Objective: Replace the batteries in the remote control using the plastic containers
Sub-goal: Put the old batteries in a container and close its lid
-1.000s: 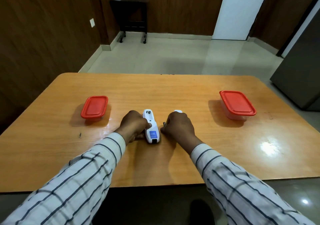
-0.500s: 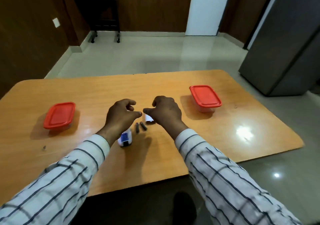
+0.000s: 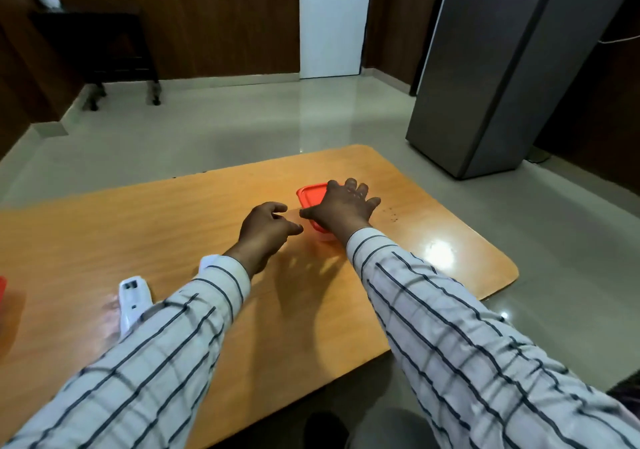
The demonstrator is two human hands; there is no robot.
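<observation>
Red-lidded container (image 3: 309,195) under spread right hand (image 3: 341,207), fingers (image 3: 350,184) over lid

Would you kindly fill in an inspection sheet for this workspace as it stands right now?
Surface: wooden table, glossy, with a light glare near its right edge.
Job's things: red-lidded container lid on, under the right hand; white remote lies back up with its battery bay open, partly hidden by the left sleeve; a second red container barely shows at the left edge. Batteries not seen.
Clutter: a few dark specks by the container.
Hands: right hand spread over the lid; left hand loosely curled, holding nothing visible.
Cables: nothing seen on the table.
Surroundings: grey fridge, white door, dark side table.
</observation>
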